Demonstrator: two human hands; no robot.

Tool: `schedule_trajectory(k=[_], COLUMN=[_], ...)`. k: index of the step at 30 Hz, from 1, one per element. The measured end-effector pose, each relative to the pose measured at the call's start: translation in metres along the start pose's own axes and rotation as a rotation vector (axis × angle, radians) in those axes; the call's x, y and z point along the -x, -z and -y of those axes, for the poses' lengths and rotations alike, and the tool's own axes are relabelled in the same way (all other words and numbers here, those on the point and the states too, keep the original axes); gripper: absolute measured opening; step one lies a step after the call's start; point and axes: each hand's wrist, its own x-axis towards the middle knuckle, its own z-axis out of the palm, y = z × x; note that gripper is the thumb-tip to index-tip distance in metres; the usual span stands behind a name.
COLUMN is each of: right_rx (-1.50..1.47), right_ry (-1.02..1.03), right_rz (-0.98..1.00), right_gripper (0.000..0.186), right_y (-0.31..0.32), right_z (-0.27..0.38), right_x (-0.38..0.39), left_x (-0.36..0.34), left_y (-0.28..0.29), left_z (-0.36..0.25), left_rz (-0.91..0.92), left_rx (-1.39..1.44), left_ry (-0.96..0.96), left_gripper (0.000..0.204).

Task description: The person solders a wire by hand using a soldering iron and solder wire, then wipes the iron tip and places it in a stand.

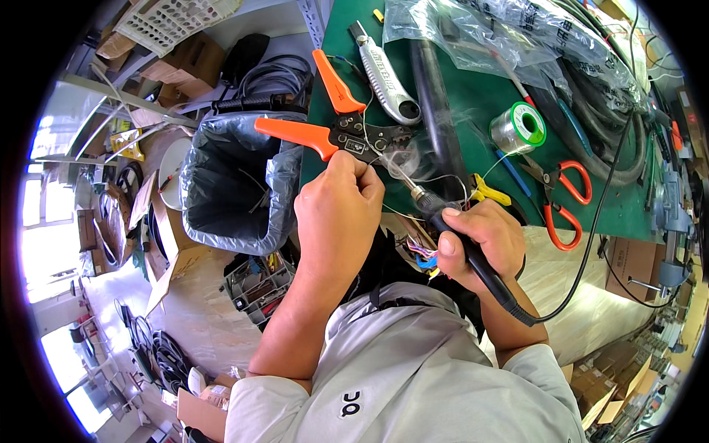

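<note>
My right hand [491, 240] is closed round the black handle of a soldering iron [473, 255]. Its metal tip points up and left, close to my left fingertips, and pale smoke rises there. My left hand [340, 196] is closed in a pinch on a thin wire [375, 156]; the fingertips partly hide it. Just beyond that hand lie crimping pliers [358, 136] with orange handles spread apart. A thin strand runs from the green-rimmed solder spool [519, 128] toward the right hand. Yellow-handled pliers [490, 192] lie beside the right hand, partly covered.
On the green bench mat [480, 107] lie a silver utility knife [388, 77], a black tube [437, 111], red-handled scissors [565, 196] and plastic bags [509, 33]. The iron's cord [598, 214] loops along the right. A lined bin [236, 184] stands left of the bench.
</note>
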Motion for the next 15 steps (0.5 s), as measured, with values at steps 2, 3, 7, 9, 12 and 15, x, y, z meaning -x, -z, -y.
schedule_trajectory(k=[2, 3, 7, 9, 12, 15], right_rx=[0.001, 0.003, 0.011, 0.009, -0.002, 0.002], right_ry=[-0.001, -0.004, -0.017, -0.014, 0.004, 0.006], right_rz=[0.004, 0.007, 0.018, 0.017, 0.007, 0.001], right_gripper=[0.019, 0.019, 0.019, 0.019, 0.019, 0.018], right_y=[0.0003, 0.0007, 0.0016, 0.0015, 0.0012, 0.0008], right_z=[-0.0003, -0.0003, 0.0009, 0.001, -0.0003, -0.0008], right_x=[0.0003, 0.0006, 0.0011, 0.0007, 0.0008, 0.0011], left_x=[0.0, 0.0, -0.0011, -0.0009, -0.0004, -0.0016], left_y=[0.0, 0.0006, 0.0024, 0.0016, 0.0015, 0.0009], left_z=[-0.0008, -0.0026, -0.0035, -0.0028, -0.0045, -0.0053], left_rz=[0.004, 0.005, 0.052, 0.047, 0.04, 0.038], left_rx=[0.01, 0.005, -0.049, -0.058, -0.078, -0.089], left_ry=[-0.008, -0.009, 0.049, 0.039, 0.032, 0.03], left_gripper=[0.009, 0.01, 0.01, 0.009, 0.008, 0.008])
